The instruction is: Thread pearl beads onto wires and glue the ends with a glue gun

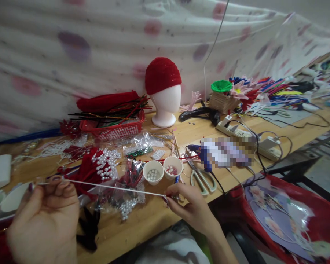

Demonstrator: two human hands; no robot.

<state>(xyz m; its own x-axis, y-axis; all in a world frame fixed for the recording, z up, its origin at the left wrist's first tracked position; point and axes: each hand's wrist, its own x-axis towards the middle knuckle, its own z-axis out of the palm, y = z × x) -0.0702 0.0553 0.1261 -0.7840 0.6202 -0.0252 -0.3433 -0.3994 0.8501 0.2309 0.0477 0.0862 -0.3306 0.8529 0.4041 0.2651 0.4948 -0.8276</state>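
A thin white cord (112,187) stretches nearly straight between my two hands above the table. My left hand (48,216), palm turned up, pinches its left end between thumb and fingers. At the other end, my right hand (194,209) pinches the cord between thumb and forefinger. Below and beyond it lie red fuzzy pieces with white pearl beads (106,165) and a plastic bag with more pearl beads (128,209). Two paper cups stand behind the cord: one cup (153,165) holds white beads, the other cup (173,160) red and white ones.
Scissors (202,179) and a blue glue gun (206,157) lie right of the cups. A white foam head (166,104) wears a red cap. Behind are a red basket (118,131) of stems and a power strip (268,148) with cables. A red bag (239,201) sits lower right.
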